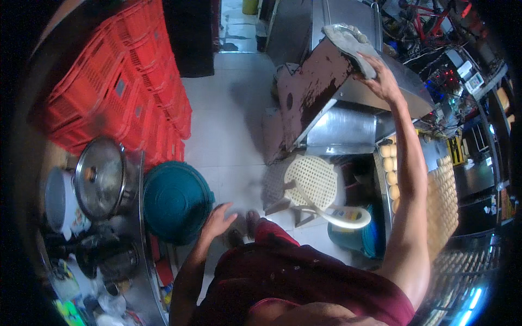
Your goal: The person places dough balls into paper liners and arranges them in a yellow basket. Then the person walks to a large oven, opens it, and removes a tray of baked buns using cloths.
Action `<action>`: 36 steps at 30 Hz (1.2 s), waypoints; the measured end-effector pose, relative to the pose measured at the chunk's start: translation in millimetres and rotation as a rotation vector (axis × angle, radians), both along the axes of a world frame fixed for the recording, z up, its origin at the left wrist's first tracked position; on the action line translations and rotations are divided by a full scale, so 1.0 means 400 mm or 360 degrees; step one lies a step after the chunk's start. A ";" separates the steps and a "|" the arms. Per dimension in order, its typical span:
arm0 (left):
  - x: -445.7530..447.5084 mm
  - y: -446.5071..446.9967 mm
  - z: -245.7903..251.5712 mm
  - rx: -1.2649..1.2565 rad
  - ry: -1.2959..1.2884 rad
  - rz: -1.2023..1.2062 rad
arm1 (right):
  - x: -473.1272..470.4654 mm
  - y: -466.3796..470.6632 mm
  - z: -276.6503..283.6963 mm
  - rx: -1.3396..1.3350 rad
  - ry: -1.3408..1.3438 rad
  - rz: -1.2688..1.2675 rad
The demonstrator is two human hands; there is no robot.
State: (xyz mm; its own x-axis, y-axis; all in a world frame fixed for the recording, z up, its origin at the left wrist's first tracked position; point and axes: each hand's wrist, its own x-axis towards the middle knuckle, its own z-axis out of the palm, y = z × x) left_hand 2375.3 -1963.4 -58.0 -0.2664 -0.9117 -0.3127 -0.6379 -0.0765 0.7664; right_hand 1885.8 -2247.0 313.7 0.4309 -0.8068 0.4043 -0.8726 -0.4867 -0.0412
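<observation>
My right hand (381,79) reaches up to the top of a large metal machine with a worn, brownish side panel (322,85). Its fingers touch the edge of a pale, flat, cloth-like thing (348,42) lying there; whether they grip it I cannot tell. My left hand (218,222) hangs low with its fingers apart and nothing in it, beside a teal round plastic lid (177,199). Between the machine and my body stands a cream plastic chair (312,179) with a perforated seat.
Red plastic crates (122,89) are stacked at the left. Below them a counter holds a pot with a glass lid (101,177) and a white pot (61,201). At the right are trays of round dough pieces or buns (442,199). A teal bucket (352,238) stands behind the chair.
</observation>
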 end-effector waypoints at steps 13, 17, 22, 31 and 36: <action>-0.297 -0.931 0.324 -0.0350 0.1587 -0.0200 | 0.474 -0.054 -0.245 0.0518 -0.1021 0.0223; -0.332 -1.134 0.190 0.0026 0.2090 -0.0030 | 0.495 -0.256 -0.349 0.0766 -0.1360 0.0169; -0.310 -1.403 0.144 0.0750 0.2213 0.0203 | 0.576 -0.565 -0.483 0.0962 -0.2000 -0.0280; -0.254 -2.072 -0.008 0.0874 0.2826 -0.0462 | 0.685 -1.168 -0.480 0.1349 -0.2098 -0.0042; -0.336 -2.486 -0.067 -0.0062 0.1075 -0.0219 | 0.678 -1.485 -0.490 0.1365 -0.1932 -0.0176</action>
State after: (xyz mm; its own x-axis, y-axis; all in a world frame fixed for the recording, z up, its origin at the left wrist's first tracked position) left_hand 2240.9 -2957.7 -84.7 -0.5053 -0.8629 -0.0050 -0.0214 0.0067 0.9997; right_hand 2157.2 -2841.0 117.7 0.1099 -0.9840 -0.1401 -0.1270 0.1259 -0.9839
